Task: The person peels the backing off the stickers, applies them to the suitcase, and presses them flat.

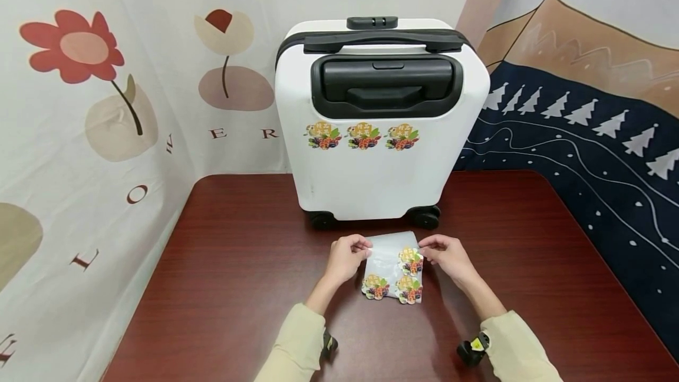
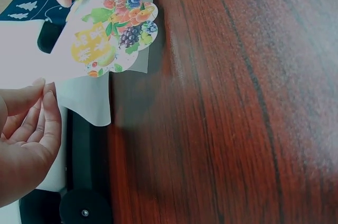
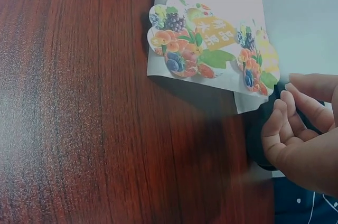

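Observation:
A white sticker sheet (image 1: pixel 383 258) with three fruit-print stickers is held up over the table in front of the suitcase. My left hand (image 1: pixel 345 258) pinches its left edge between thumb and fingertips, as the left wrist view also shows at the hand (image 2: pixel 31 129). At the opposite side, my right hand (image 1: pixel 448 257) pinches the outer edge of the upper right fruit sticker (image 1: pixel 411 261). That sticker (image 3: pixel 259 63) bends upward near the fingertips in the right wrist view. Lower on the sheet are a left sticker (image 1: pixel 375 287) and a right sticker (image 1: pixel 409 290).
Behind the sheet, a white suitcase (image 1: pixel 366 175) with black handle and wheels stands upright on the brown table (image 1: pixel 233 287). Three matching stickers (image 1: pixel 363 135) run in a row below its handle. Printed cloths (image 1: pixel 175 63) hang behind and at the sides.

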A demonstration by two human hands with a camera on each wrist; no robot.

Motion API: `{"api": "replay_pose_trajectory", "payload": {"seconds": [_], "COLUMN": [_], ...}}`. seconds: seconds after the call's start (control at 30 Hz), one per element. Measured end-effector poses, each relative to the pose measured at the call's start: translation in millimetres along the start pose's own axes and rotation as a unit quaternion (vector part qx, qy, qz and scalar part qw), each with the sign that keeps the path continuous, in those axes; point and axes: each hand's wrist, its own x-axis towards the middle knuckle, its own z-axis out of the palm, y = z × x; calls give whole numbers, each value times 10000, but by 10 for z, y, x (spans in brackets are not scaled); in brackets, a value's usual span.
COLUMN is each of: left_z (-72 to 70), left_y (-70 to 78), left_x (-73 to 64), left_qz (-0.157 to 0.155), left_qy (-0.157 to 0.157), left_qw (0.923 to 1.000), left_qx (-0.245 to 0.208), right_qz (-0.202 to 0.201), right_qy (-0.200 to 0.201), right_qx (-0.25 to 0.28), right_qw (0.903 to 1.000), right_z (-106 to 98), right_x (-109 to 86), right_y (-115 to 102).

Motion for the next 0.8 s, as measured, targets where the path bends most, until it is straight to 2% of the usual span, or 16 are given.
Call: {"api": "replay_pose_trajectory", "payload": {"seconds": [0.47,0.8], "left_z": [41,42], "left_y": [3,-4], "left_x": [6,2], "left_qz": [88,150], "left_qy": [3,27], "left_qw": [9999,9998], "left_qx": [-148,-144], "right_qz": [99,105], "right_qy": [19,33], "right_qx": [-322,-246], "right_qw": [9994,9996], "right_z": [33,36], "right_x": [7,5], "right_y": [1,7]}}
